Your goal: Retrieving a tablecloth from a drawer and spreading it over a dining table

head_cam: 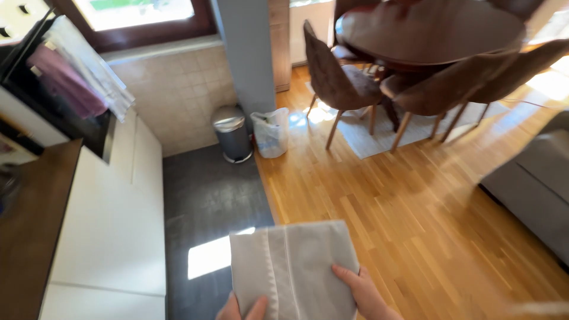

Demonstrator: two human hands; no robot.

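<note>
A folded grey cloth (293,266) with a pale stripe hangs in front of me at the bottom centre. My left hand (243,308) grips its lower left edge, thumb on top. My right hand (363,291) holds its lower right edge, fingers spread over the fabric. Both wrists are cut off by the frame's bottom edge.
White cabinet fronts (112,231) and a wooden counter (29,225) run along the left, with towels (77,71) hung on an oven handle. A steel pedal bin (232,133) and a white bag (270,131) stand ahead. Dark chairs (338,80), a round table (427,29) and a grey sofa (533,184) fill the right.
</note>
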